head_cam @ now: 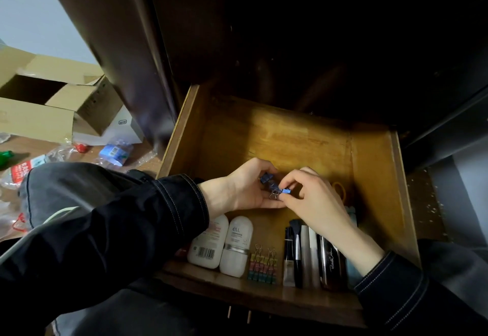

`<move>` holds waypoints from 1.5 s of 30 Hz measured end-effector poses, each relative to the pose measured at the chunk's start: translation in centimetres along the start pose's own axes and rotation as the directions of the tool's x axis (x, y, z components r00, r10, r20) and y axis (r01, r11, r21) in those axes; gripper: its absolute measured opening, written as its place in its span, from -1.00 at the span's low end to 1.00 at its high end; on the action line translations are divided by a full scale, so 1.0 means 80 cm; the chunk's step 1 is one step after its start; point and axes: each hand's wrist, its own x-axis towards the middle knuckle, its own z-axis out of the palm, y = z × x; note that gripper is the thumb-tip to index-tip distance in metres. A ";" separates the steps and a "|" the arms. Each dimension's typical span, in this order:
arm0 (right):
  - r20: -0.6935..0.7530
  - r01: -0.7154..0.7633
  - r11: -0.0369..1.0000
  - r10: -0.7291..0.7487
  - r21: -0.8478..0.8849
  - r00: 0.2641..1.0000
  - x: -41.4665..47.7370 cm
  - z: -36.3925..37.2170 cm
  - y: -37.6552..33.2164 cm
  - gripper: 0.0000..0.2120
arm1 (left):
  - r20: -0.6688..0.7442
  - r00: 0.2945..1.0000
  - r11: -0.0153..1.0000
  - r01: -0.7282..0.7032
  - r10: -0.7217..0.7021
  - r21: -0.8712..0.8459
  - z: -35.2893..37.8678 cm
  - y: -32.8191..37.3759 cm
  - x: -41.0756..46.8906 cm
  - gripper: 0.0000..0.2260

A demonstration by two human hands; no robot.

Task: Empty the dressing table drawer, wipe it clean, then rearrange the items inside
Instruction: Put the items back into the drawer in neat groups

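The wooden drawer (290, 135) is pulled out below me. My left hand (243, 190) lies palm up over its middle and cups several small blue binder clips (266, 178). My right hand (314, 198) pinches one blue clip (286, 191) at the left palm's edge. Along the drawer's near side lie two white bottles (221, 246), a row of pastel binder clips (262, 267), and several dark makeup tubes and brushes (311, 256). An orange hair tie (340, 190) shows behind my right hand.
The dark dressing table (290, 32) looms over the drawer's back. On the floor to the left stand open cardboard boxes (52, 103), with crumpled plastic bottles and wrappers (113, 152) scattered nearby. My dark sleeves cross the drawer's front corners.
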 end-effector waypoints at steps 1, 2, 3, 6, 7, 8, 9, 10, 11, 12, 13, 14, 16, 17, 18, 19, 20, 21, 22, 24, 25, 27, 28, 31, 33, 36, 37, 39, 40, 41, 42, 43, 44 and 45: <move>-0.002 0.000 1.000 0.000 0.002 1.000 0.000 -0.001 0.000 -0.86 | -0.003 1.000 1.000 -0.004 0.004 0.000 0.000 0.000 0.001 -0.86; -0.004 0.000 1.000 0.000 0.006 1.000 -0.001 -0.001 -0.001 -0.85 | -0.009 1.000 1.000 -0.010 0.010 0.000 -0.001 0.000 0.001 -0.83; -0.005 0.002 1.000 -0.002 0.011 1.000 -0.002 -0.002 -0.002 -0.84 | -0.015 1.000 1.000 -0.018 0.018 -0.001 -0.001 0.000 0.002 -0.83; -0.004 -0.004 0.999 0.004 0.044 1.000 -0.003 -0.004 -0.002 -0.84 | -0.029 0.999 0.999 -0.035 0.035 0.003 -0.003 0.001 0.003 -0.88; -0.003 -0.014 0.998 0.015 0.064 1.000 -0.003 -0.005 -0.002 -0.84 | -0.032 0.999 0.999 -0.037 0.038 0.020 -0.003 0.001 0.003 -0.87; -0.002 -0.026 0.996 0.026 0.085 1.000 -0.002 -0.005 -0.002 -0.84 | -0.035 0.999 0.998 -0.038 0.040 0.051 -0.003 0.000 0.003 -0.86; -0.002 -0.032 0.994 0.032 0.107 0.999 -0.001 -0.006 -0.002 -0.82 | -0.038 0.998 0.995 -0.039 0.043 0.087 -0.002 0.000 0.003 -0.85; -0.003 -0.033 0.991 0.034 0.132 0.999 0.000 -0.006 -0.002 -0.81 | -0.043 0.998 0.992 -0.041 0.046 0.118 -0.003 0.000 0.003 -0.83; -0.002 -0.034 0.987 0.034 0.156 0.999 0.000 -0.006 -0.003 -0.81 | -0.052 0.997 0.990 -0.041 0.049 0.134 -0.003 -0.001 0.004 -0.80; -0.001 -0.038 0.983 0.039 0.177 0.999 0.000 -0.007 -0.003 -0.81 | -0.065 0.997 0.989 -0.042 0.052 0.142 -0.003 -0.001 0.003 -0.78; 0.002 -0.049 0.980 0.049 0.195 0.999 -0.001 -0.006 -0.002 -0.81 | -0.079 0.995 0.988 -0.046 0.058 0.147 -0.003 -0.001 0.003 -0.75; 0.005 -0.062 0.975 0.062 0.212 0.998 -0.001 -0.006 -0.002 -0.81 | -0.098 0.993 0.987 -0.054 0.070 0.150 -0.003 0.000 0.003 -0.71; 0.007 -0.083 0.967 0.084 0.241 0.996 -0.002 -0.006 0.000 -0.81 | -0.144 0.984 0.986 -0.082 0.104 0.147 -0.003 0.000 0.004 -0.68; 0.007 -0.089 0.964 0.091 0.251 0.996 -0.002 -0.006 0.000 -0.81 | -0.161 0.979 0.985 -0.098 0.121 0.145 -0.003 0.001 0.003 -0.71; 0.006 -0.094 0.960 0.096 0.262 0.995 -0.001 -0.006 0.000 -0.81 | -0.171 0.976 0.984 -0.109 0.133 0.141 -0.002 0.001 0.003 -0.73; 0.006 -0.097 0.956 0.100 0.277 0.995 0.000 -0.006 0.000 -0.81 | -0.173 0.975 0.984 -0.114 0.137 0.136 -0.002 0.001 0.003 -0.75; 0.007 -0.099 0.949 0.102 0.298 0.995 0.001 -0.006 0.001 -0.80 | -0.167 0.977 0.985 -0.111 0.133 0.130 -0.002 0.002 0.002 -0.76; 0.012 -0.102 0.941 0.103 0.322 0.995 0.001 -0.007 0.001 -0.80 | -0.156 0.981 0.988 -0.099 0.117 0.119 -0.002 0.002 0.002 -0.78; 0.022 -0.109 0.932 0.108 0.345 0.994 0.001 -0.008 0.001 -0.79 | -0.142 0.985 0.991 -0.078 0.093 0.107 -0.002 0.002 0.001 -0.80; 0.032 -0.123 0.919 0.120 0.374 0.992 0.001 -0.009 0.000 -0.76 | -0.125 0.991 0.995 -0.037 0.048 0.089 -0.003 0.002 -0.002 -0.88; 0.023 -0.127 0.915 0.128 0.383 0.991 0.001 -0.009 0.001 -0.74 | -0.127 0.991 0.996 -0.027 0.038 0.089 -0.003 0.002 -0.002 -0.92; -0.013 -0.139 0.897 0.159 0.420 0.987 0.002 -0.010 0.002 -0.73 | -0.126 0.992 0.993 -0.018 0.032 0.113 -0.004 0.002 -0.002 -0.94; -0.025 -0.151 0.879 0.182 0.453 0.983 0.003 -0.012 0.003 -0.74 | -0.115 0.993 0.992 -0.009 0.024 0.127 -0.004 0.002 -0.002 -0.93; -0.005 -0.197 0.840 0.231 0.505 0.973 0.004 -0.012 0.005 -0.79 | -0.041 0.999 0.982 0.018 -0.010 0.187 0.000 0.002 -0.004 -0.92; 0.029 -0.214 0.843 0.230 0.493 0.973 0.004 -0.010 0.004 -0.84 | -0.034 0.999 0.984 0.006 0.000 0.180 0.003 0.001 -0.004 -0.89; 0.026 -0.192 0.878 0.201 0.438 0.979 0.004 -0.009 0.000 -0.89 | -0.060 0.996 0.990 -0.055 0.063 0.128 0.002 0.001 -0.002 -0.88; 0.013 -0.174 0.890 0.185 0.421 0.983 0.004 -0.009 -0.001 -0.89 | -0.055 0.996 0.990 -0.068 0.075 0.120 0.002 0.001 -0.003 -0.88; -0.012 -0.150 0.909 0.168 0.389 0.986 0.003 -0.009 0.000 -0.92 | -0.036 0.996 0.990 -0.077 0.081 0.114 0.001 0.001 -0.003 -0.87; -0.019 -0.151 0.914 0.170 0.375 0.985 0.003 -0.008 0.001 -0.93 | -0.033 0.997 0.992 -0.072 0.076 0.108 0.001 0.001 -0.004 -0.88; -0.023 -0.154 0.921 0.174 0.359 0.984 0.003 -0.008 0.002 -0.93 | -0.042 0.997 0.993 -0.068 0.072 0.096 0.001 0.000 -0.004 -0.90; -0.026 -0.157 0.928 0.176 0.339 0.984 0.003 -0.008 0.003 -0.93 | -0.064 0.995 0.994 -0.071 0.076 0.087 0.000 0.000 -0.004 -0.92; -0.030 -0.157 0.932 0.176 0.326 0.984 0.004 -0.007 0.004 -0.92 | -0.103 0.990 0.993 -0.084 0.093 0.087 -0.001 0.001 -0.004 -0.91; -0.031 -0.158 0.933 0.177 0.323 0.984 0.004 -0.007 0.006 -0.91 | -0.152 0.981 0.990 -0.104 0.118 0.095 -0.003 0.001 -0.002 -0.87; -0.024 -0.164 0.932 0.181 0.324 0.983 0.004 -0.006 0.008 -0.90 | -0.197 0.970 0.986 -0.127 0.146 0.104 -0.006 0.002 -0.001 -0.84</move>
